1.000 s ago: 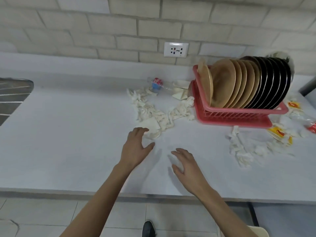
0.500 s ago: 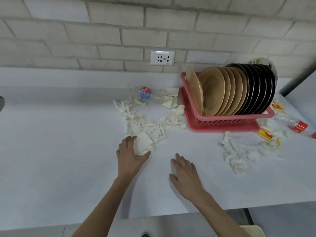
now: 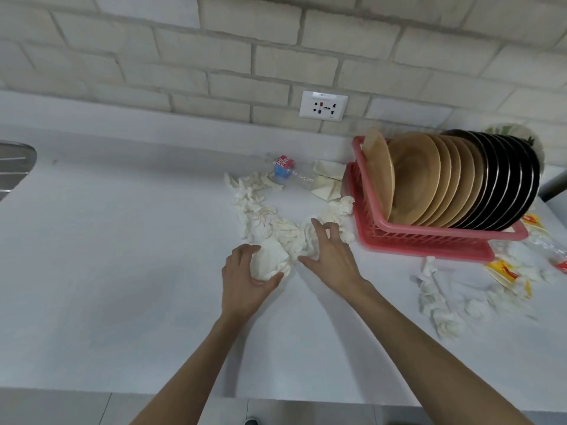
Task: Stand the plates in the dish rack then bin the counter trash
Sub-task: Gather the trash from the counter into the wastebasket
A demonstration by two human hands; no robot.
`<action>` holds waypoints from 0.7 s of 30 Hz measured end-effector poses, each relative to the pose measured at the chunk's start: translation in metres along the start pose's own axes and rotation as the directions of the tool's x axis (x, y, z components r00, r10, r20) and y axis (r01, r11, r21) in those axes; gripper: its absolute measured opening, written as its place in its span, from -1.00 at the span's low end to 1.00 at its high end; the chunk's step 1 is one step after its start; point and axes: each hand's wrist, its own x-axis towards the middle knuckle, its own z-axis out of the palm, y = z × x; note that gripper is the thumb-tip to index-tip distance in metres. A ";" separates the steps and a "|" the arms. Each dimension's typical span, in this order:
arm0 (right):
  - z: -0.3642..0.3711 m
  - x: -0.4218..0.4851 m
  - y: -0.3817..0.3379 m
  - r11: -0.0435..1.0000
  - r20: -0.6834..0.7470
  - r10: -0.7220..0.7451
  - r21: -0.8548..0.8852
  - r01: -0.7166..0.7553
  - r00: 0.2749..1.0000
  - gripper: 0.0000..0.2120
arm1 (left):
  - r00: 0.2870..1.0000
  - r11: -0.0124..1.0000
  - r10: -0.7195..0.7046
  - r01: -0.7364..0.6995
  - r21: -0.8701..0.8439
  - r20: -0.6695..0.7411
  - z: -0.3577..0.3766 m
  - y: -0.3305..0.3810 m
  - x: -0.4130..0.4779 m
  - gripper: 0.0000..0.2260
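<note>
- Since half a second ago, the right hand (image 3: 331, 256) has moved forward off the bare counter (image 3: 122, 271) onto the crumpled tissues (image 3: 254, 207).
- Left hand (image 3: 245, 286): fingers and thumb curled round a white napkin (image 3: 270, 259), which is on the counter.
- Right hand: fingers spread, tips on the tissues, just left of the dish rack (image 3: 429, 240).
- Plates (image 3: 429, 179) stand upright in the rack.
- Loose tissues (image 3: 435, 302) and yellow wrappers (image 3: 503, 268) lie front-right of the rack.
- Bottle (image 3: 283, 167) lies by the wall.
</note>
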 end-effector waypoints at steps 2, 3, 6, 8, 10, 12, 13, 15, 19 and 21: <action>0.007 0.020 -0.003 0.998 0.025 0.030 -0.050 -0.028 0.999 -0.13 | 1.000 1.000 -0.007 0.006 0.002 0.004 0.000 0.001 0.000 -0.39; 0.010 0.027 -0.003 0.996 0.049 0.041 -0.087 -0.037 0.998 -0.17 | 1.000 1.000 -0.008 0.008 0.006 0.007 -0.001 0.001 0.000 -0.38; 0.015 0.034 -0.001 0.990 0.070 0.028 -0.137 -0.018 0.997 -0.50 | 1.000 0.999 -0.005 0.005 0.034 0.015 0.000 0.001 0.000 -0.38; 0.016 0.032 0.003 0.998 0.030 -0.002 -0.068 0.004 1.000 -0.65 | 1.000 0.999 -0.006 0.005 0.033 0.015 -0.001 0.001 0.001 -0.39; 0.013 0.026 0.009 0.999 -0.017 -0.035 0.018 0.035 0.999 -0.71 | 1.000 1.000 -0.002 0.001 0.031 0.020 0.000 0.001 0.001 -0.39; 0.008 0.018 0.015 0.995 -0.066 -0.040 0.084 0.045 0.997 -0.76 | 1.000 1.000 0.001 -0.002 0.024 0.021 0.000 0.000 0.001 -0.40; 0.005 0.013 0.017 0.993 -0.087 -0.031 0.115 0.041 0.996 -0.79 | 1.000 1.000 0.003 -0.003 0.021 0.019 0.000 0.000 0.001 -0.40; 0.001 0.002 0.021 0.984 -0.125 -0.005 0.175 0.027 0.992 -0.84 | 1.000 1.000 0.003 -0.003 0.014 0.019 0.001 -0.001 0.001 -0.41; -0.005 -0.023 0.023 0.953 -0.140 0.144 0.285 -0.100 0.980 -0.69 | 1.000 1.000 0.012 -0.012 -0.007 0.003 0.000 0.001 0.000 -0.45; -0.009 -0.035 0.023 0.923 -0.136 0.220 0.349 -0.161 0.966 -0.65 | 1.000 1.000 0.019 -0.019 -0.016 -0.002 -0.002 0.001 0.000 -0.46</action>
